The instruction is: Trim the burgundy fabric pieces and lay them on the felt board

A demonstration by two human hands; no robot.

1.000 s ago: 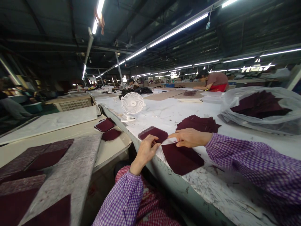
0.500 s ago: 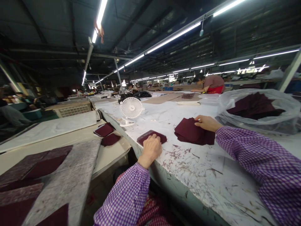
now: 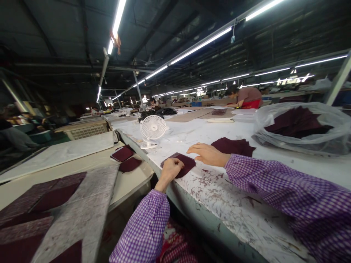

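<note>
At the near edge of the white table lies a small flat maroon fabric piece, with a greyish strip along its far side. My left hand rests on its left part, thumb and forefinger pinched together at the cloth. Just right of that piece, my right hand hovers with fingers stretched out and nothing visible in them. Behind my right hand and wrist sits a fanned pile of maroon fabric pieces, partly hidden by the hand.
A white clip fan stands beyond the fabric. To the right, a clear plastic bag holds more maroon pieces. Further maroon panels lie on the lower left table. Thread scraps litter the near tabletop. A person bends over farther back.
My right hand has let go of the maroon pile and moved left toward the small piece. The pile now sits farther back. My left hand has shifted slightly left, its fingers now pinched.
</note>
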